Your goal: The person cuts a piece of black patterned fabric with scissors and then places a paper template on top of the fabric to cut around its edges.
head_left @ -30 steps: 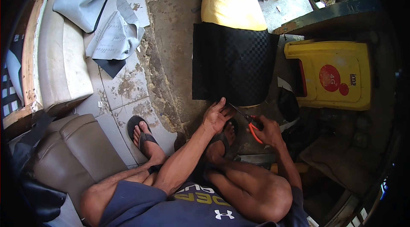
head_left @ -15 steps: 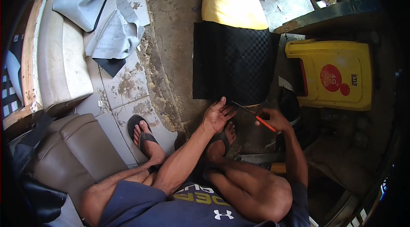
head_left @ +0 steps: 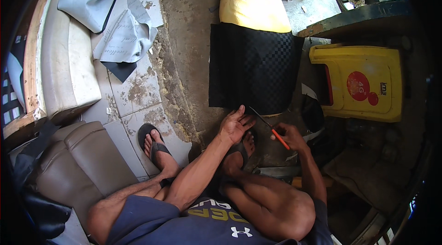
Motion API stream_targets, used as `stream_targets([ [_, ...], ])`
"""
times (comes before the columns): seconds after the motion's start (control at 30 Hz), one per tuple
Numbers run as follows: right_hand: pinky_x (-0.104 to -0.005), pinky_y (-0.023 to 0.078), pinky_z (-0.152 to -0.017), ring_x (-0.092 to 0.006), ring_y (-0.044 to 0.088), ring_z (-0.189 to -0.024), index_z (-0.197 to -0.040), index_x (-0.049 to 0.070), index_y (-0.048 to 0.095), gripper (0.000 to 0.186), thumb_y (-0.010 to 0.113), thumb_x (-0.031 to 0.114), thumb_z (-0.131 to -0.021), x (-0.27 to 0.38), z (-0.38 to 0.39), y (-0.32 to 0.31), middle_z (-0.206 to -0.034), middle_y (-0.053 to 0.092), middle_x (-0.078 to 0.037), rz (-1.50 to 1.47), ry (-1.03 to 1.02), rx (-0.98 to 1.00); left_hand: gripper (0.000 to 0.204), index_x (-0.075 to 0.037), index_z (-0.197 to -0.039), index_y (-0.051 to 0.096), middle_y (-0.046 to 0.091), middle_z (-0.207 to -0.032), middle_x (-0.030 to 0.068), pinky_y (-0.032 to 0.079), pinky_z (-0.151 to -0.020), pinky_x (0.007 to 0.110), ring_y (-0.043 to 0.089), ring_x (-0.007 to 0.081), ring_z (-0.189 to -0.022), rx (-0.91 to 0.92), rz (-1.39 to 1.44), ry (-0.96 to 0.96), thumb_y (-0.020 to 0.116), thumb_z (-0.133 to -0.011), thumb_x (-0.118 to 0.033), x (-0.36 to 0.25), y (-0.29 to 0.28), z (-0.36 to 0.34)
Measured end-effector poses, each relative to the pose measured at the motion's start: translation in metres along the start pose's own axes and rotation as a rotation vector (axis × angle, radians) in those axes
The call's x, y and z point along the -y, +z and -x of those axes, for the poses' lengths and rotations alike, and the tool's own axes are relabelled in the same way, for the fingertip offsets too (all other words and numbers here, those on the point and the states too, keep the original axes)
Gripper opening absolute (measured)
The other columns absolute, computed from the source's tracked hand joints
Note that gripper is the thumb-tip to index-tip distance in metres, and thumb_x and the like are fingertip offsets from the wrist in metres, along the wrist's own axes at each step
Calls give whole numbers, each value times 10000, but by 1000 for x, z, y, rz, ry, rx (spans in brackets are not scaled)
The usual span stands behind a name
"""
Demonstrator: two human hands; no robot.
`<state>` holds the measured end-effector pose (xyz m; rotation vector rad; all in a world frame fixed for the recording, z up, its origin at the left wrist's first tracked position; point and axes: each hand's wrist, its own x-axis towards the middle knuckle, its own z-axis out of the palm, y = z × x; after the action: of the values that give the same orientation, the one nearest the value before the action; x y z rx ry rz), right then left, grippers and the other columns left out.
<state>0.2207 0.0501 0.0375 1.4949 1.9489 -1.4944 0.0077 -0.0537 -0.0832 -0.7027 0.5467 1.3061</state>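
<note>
Scissors w/ metal blades, orange handles [head_left: 279, 137], are gripped by R hand [head_left: 292, 137]; black checkered fabric [head_left: 258, 67], approx. 1 o'clock; L hand [head_left: 234, 125] at its 7 o'clock, pinch unclear. Edge's best kept taut.

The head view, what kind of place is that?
Probably a small upholstery workshop, where seats get covered: there is yellow foam, a black checked sheet lying partly over it, and scissors in the person's right hand.
</note>
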Motion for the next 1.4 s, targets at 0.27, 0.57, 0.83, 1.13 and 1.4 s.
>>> stream_targets([
  [0.27, -342, 510, -641, -167, 642, -687, -1033, -28, 718, 513, 852, 411, -803, -14, 9, 34, -785, 713, -121, -56, -34, -163, 223, -140, -987, 615, 658, -989, 1, 505, -989, 562, 634, 252, -1059, 12, -22, -4, 804, -882, -195, 1, 6, 2],
  [0.57, -339, 503, -612, -155, 637, -652, -1011, -34, 718, 495, 847, 400, -811, 22, 12, 59, -740, 705, -115, -16, 72, -253, 155, -157, -967, 685, 712, -1030, 32, 525, -957, 507, 648, 236, -1058, 49, -45, -15, 791, -889, -240, -1, -5, -5],
  [0.83, -342, 550, -695, -202, 730, -776, -1041, -38, 714, 523, 829, 423, -822, 46, 8, 71, -859, 754, -156, -3, 86, -330, 183, -143, -980, 684, 713, -1013, 30, 539, -922, 489, 660, 254, -1012, 42, -55, -34, 794, -885, -256, -3, -3, -1],
  [1.13, -354, 557, -720, -222, 737, -795, -1064, -26, 722, 561, 803, 479, -835, 72, 2, 80, -869, 759, -145, -55, 128, -357, 201, -103, -994, 682, 719, -985, 102, 575, -851, 527, 710, 318, -959, 83, -69, -69, 763, -909, -266, -6, -13, -8],
  [1.4, -352, 546, -719, -206, 713, -808, -1084, -37, 708, 565, 768, 483, -871, 82, -8, 94, -890, 743, -164, 2, 139, -421, 252, -125, -1006, 669, 723, -994, 70, 527, -791, 415, 682, 249, -960, 47, -106, -66, 790, -887, -311, -14, -3, 9],
])
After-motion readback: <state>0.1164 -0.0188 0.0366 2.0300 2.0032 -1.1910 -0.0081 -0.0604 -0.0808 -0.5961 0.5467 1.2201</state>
